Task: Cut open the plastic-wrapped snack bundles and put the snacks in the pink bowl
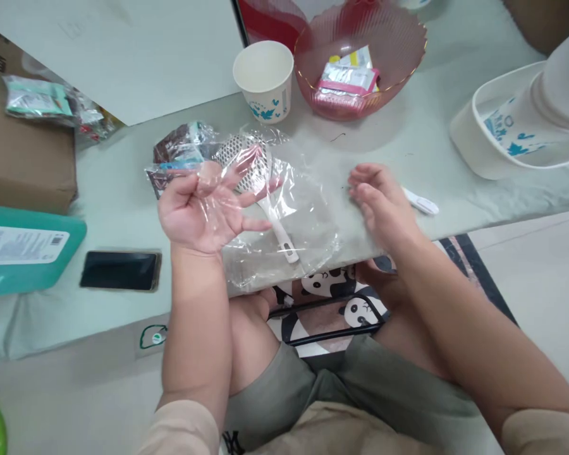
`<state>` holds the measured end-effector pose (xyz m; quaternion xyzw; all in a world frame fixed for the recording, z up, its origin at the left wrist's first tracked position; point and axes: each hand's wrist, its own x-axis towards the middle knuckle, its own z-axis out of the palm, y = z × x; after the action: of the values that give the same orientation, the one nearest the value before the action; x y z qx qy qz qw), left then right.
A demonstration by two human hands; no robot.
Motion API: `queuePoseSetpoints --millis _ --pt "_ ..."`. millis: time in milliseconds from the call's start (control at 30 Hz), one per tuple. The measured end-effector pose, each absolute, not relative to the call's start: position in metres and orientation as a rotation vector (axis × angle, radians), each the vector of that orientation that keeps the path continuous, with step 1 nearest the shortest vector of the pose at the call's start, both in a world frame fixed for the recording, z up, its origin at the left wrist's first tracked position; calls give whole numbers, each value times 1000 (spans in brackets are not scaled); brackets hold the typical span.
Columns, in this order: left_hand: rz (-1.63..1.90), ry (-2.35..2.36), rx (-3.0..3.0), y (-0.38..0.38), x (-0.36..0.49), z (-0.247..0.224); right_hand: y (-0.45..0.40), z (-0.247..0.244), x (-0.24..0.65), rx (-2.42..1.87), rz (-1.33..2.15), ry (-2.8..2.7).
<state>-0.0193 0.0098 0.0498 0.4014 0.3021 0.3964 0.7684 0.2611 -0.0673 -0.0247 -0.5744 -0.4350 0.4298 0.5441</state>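
My left hand (206, 212) is palm up with its fingers spread, and thin clear plastic film (313, 221) lies over or against it. Beneath the film, a white slotted skimmer (279, 230) rests on the table with its handle toward me. Over the table to the right, my right hand (379, 202) is turned sideways, fingers together and slightly curved, with nothing visible in it. Just beyond that hand lies a white handle (423, 202), its other end hidden. Brown and teal packets (177, 148) are left of the skimmer head.
A paper cup (270, 107) and a pink glass bowl (360, 110) of sachets stand at the back. At right is a white basket (469, 142) with cups. A phone (120, 270), a teal container (71, 246) and a cardboard box (38, 158) are at left.
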Motion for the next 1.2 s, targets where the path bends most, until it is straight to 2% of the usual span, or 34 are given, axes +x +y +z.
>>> queuePoseSetpoints --millis 133,333,400,600,700,900,1100,1200 --pt "827 680 915 5 -14 43 -61 -19 252 -1209 1517 -842" --pt "994 761 835 1 -5 45 -67 3 249 -970 1942 -863" --pt "979 808 792 6 -6 49 -67 3 249 -953 1917 -857" --pt "976 1187 670 19 -9 47 -59 -6 249 -1056 1450 -519" --pt "802 1252 815 17 -9 36 -57 -6 250 -1051 1492 -409" --pt "1042 1272 864 18 -16 25 -62 -2 249 -1212 1804 -577" --pt "616 1199 1090 13 -27 35 -56 -6 252 -1367 1430 -632" --pt "660 1258 1110 13 -26 36 -56 -5 253 -1413 1462 -724"
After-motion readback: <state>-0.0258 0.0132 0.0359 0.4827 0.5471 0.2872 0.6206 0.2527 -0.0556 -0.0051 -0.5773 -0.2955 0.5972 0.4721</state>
